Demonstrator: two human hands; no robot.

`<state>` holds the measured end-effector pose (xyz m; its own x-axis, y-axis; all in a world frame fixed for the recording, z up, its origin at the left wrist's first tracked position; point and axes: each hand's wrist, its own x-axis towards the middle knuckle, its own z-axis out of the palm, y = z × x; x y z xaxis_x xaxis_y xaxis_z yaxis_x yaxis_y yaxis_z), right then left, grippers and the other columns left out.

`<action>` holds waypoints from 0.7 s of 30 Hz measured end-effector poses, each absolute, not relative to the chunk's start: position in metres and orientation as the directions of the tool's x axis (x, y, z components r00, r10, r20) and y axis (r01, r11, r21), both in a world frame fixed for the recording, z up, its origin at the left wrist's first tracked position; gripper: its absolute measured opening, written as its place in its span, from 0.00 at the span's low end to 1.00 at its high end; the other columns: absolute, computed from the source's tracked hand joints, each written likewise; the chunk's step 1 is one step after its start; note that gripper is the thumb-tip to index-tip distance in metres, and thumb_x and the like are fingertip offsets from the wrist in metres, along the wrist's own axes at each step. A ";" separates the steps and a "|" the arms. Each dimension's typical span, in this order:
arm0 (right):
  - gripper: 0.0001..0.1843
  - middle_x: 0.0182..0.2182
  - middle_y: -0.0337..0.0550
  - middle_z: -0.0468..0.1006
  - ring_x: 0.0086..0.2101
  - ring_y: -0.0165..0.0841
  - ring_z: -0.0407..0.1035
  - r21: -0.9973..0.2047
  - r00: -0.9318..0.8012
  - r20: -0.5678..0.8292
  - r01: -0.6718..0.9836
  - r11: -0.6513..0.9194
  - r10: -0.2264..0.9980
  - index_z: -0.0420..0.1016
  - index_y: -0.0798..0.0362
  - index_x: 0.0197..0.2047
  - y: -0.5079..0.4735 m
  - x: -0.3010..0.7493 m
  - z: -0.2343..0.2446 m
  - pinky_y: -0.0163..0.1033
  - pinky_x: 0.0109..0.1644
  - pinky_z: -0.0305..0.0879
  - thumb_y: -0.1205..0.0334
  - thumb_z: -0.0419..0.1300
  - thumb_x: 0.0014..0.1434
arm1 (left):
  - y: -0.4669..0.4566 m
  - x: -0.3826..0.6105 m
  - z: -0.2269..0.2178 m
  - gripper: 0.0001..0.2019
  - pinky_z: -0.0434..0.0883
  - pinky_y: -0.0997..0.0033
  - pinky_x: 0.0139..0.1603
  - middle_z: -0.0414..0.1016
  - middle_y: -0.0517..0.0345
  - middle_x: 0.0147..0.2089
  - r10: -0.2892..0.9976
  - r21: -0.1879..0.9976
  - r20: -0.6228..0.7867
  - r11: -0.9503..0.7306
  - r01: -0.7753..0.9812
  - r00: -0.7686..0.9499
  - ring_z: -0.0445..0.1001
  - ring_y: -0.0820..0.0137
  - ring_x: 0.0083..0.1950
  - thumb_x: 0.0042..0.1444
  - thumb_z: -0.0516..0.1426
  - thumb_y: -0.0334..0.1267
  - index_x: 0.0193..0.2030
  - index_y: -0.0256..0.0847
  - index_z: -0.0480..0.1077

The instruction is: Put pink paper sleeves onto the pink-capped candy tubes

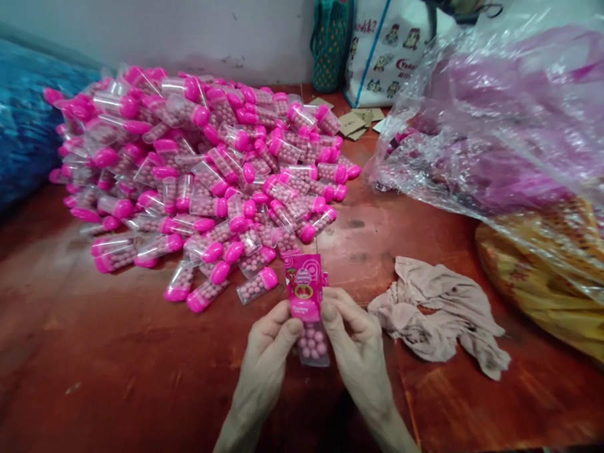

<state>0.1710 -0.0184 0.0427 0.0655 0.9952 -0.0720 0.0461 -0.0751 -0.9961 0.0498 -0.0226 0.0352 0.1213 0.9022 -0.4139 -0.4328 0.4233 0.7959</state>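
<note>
Close to me, a pink printed sleeve label [304,283] lies over the upper part of a small clear container of pink balls [313,344]. My left hand [271,342] pinches the label's lower left edge between thumb and fingers. On the other side, my right hand [351,342] pinches its lower right edge, thumb on top. The container's lower end shows between my hands, and its cap is hidden. Just beyond lies a loose container [257,286] with a bright pink cap, in front of a large pile of similar capped containers [209,162].
A beige cloth [436,312] lies crumpled to the right on the red-brown tabletop [140,366]. Clear plastic wrap [487,114] and a yellow sack [539,290] fill the right side. A blue bag [16,120] stands left. Cardboard pieces [356,122] lie before a white bag [384,50].
</note>
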 end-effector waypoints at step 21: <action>0.11 0.21 0.36 0.69 0.18 0.22 0.58 -0.892 0.103 -0.366 -0.324 -0.316 0.925 0.74 0.54 0.37 -0.031 0.149 0.025 0.27 0.17 0.57 0.56 0.57 0.56 | -0.032 0.063 0.035 0.05 0.60 0.82 0.20 0.69 0.61 0.24 0.876 0.795 -0.482 0.448 -0.408 0.022 0.64 0.80 0.22 0.48 0.58 0.31 0.34 0.35 0.71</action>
